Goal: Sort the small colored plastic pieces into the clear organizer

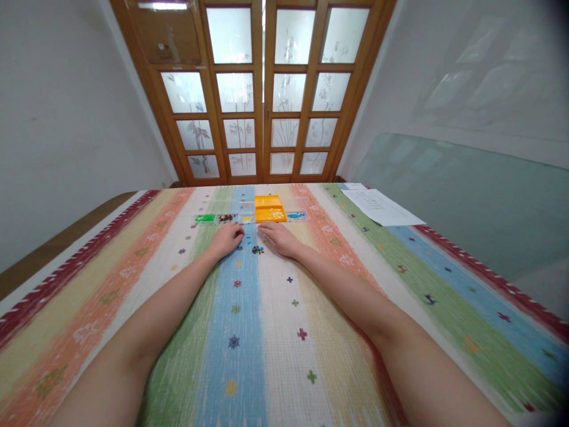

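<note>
Both my arms stretch far across a striped cloth [275,332]. My left hand [226,238] lies curled, fingertips pinched near small beads on the cloth. My right hand [279,236] rests palm down with its fingers together, just below an orange tray [269,209] that holds small yellow pieces. Between the hands lies a little cluster of dark and blue beads [257,249]. A clear divided box [231,218] sits left of the tray with green [205,218], dark red and yellow beads in separate compartments. Another clear compartment with blue beads [296,216] lies right of the tray.
A white sheet of paper [382,207] lies at the far right of the cloth. A glass pane [466,196] leans against the right wall. Wooden doors with frosted panes [262,95] stand behind the table. Bare wooden table edge [53,246] shows at the left.
</note>
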{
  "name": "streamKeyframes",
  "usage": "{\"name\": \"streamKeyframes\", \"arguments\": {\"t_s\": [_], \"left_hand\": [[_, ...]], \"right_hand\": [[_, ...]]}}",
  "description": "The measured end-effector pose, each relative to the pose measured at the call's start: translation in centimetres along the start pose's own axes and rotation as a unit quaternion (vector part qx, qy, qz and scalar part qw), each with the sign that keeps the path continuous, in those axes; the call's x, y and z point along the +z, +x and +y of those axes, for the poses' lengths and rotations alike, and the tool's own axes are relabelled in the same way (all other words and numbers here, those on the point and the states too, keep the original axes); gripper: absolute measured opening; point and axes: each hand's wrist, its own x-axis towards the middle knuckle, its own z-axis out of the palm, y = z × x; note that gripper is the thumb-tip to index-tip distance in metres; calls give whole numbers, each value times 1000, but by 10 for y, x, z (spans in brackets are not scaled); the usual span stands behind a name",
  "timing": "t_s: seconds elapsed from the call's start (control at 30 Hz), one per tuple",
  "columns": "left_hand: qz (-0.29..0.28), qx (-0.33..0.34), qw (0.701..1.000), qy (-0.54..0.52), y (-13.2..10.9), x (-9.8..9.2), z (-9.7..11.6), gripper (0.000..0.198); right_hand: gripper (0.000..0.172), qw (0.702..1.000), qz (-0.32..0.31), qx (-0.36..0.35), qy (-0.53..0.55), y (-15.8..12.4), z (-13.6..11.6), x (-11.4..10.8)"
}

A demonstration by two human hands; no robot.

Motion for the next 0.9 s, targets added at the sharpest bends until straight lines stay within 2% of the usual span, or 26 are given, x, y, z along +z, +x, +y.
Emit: {"name": "streamKeyframes", "arguments": {"t_s": [0.1,0.2,0.3,0.37,0.47,0.57,0.73,0.9], "left_hand": [[2,-3,1000,0,0,-1,-2,15],[3,-7,1000,7,0,-1,-4,15],[3,-3,1000,20,-1,-1,-4,16],[3,-4,1000,26,-1,-2,-2,17],[9,11,1000,20,-1,-4,6,20],[6,66,998,-7,-1,-5,19,22],[-57,177,981,-59,-2,-7,43,31],[-106,220,967,-73,-3,-9,52,37]], "right_hand": [[40,993,60,94,-41,-4,19,-10],[43,967,125,206,-80,-10,40,-21],[45,941,162,278,-107,-17,57,-27],[45,932,164,302,-116,-21,65,-29],[43,932,150,308,-122,-23,71,-27],[42,938,140,292,-122,-22,71,-22],[39,950,130,255,-121,-19,62,-16],[38,955,116,254,-99,-18,58,-16]]}}
